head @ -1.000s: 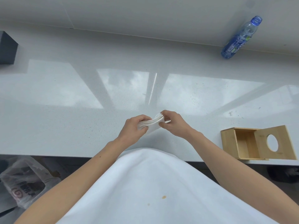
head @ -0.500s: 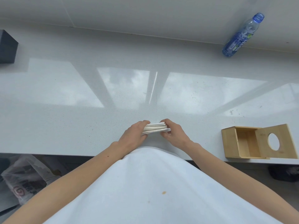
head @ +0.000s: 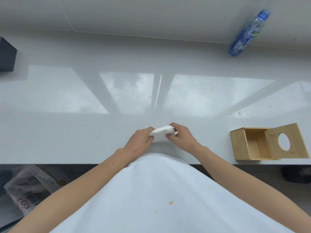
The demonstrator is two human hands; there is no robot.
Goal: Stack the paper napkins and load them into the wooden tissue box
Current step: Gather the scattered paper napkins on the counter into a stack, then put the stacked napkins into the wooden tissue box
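A small stack of white paper napkins [head: 160, 134] is pinched between both hands above the near edge of the white counter [head: 84, 132]. My left hand [head: 140, 142] grips its left end and my right hand [head: 180, 137] grips its right end. The stack is tilted, its far edge raised. The wooden tissue box [head: 239, 145] lies on its side at the right near the counter edge, its inside showing bare wood. Its lid [head: 289, 142], with an oval hole, stands swung out to the right.
A blue plastic bottle [head: 245, 36] stands against the back wall at the far right. A dark box [head: 6, 56] sits at the left edge of the counter. Below the counter on the left lies a plastic bag [head: 25, 189].
The napkin stack, held flat and low half a second ago, is now tilted up again, and both hands have shifted a little away from my body.
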